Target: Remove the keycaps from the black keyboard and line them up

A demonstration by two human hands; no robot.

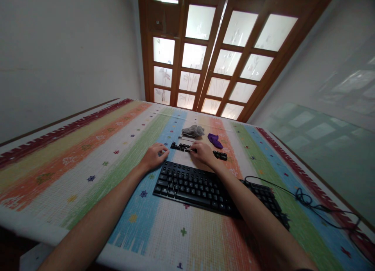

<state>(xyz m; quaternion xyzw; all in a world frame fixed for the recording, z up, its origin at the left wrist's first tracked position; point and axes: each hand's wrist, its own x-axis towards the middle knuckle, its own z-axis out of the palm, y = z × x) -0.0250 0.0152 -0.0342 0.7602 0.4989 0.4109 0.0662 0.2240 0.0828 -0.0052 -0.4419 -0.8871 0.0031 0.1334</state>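
A row of loose black keys (179,146) lies between two bare hands on a striped tablecloth (117,173), beyond the far long side of a black keyboard (187,181). The row's long axis runs left to right, roughly in line with the keyboard, its right end slightly closer to the table's near edge.

The right hand (202,153) is the nearer, its fingertips at the row's right end, pinched narrow on a thin, light-toned tool (190,149) angled leftward over the keys; whether the tool touches a key cannot be told. The left hand (154,156) rests just beside the row's left end, thumb and fingers curved with a gap between them, nothing visible in its grasp.

A second group of black keys (220,155) sits right of the right hand. Toward the far edge lie a gray cloth (192,131) and a purple cloth (215,140); toward the right edge, a black cable (304,198) lies in loops.
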